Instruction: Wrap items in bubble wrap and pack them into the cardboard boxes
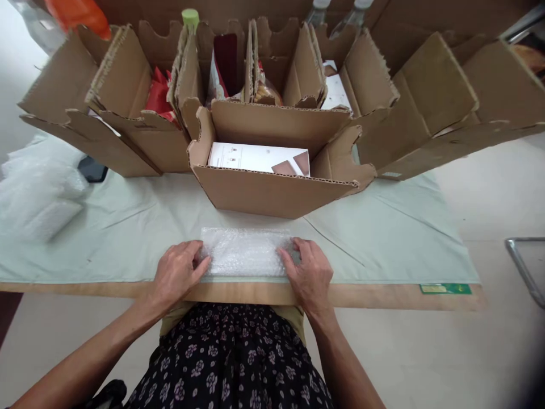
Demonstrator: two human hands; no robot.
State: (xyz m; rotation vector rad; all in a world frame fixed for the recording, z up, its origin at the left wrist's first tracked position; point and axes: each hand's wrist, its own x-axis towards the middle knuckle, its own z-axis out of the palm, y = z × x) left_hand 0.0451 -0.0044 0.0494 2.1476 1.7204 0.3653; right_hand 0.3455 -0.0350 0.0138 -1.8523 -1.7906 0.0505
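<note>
A flat rectangle of clear bubble wrap (244, 253) lies on the cloth near the table's front edge. Its left end is between the thumb and fingers of my left hand (179, 270). On the opposite end, my right hand (310, 274) holds it the same way, thumb on top. Whether anything is inside the bubble wrap I cannot tell. Just beyond it stands an open cardboard bin (272, 193), with a white box (258, 157) showing brown pictures inside.
Behind, a row of cardboard bins (140, 136) holds red packets (159, 94) and another white box (336, 88). Clear bubble wrap (40, 187) is heaped at the left beside a dark object (92, 169). Bottles (349, 20) stand at the back. A metal frame (525, 272) is at far right.
</note>
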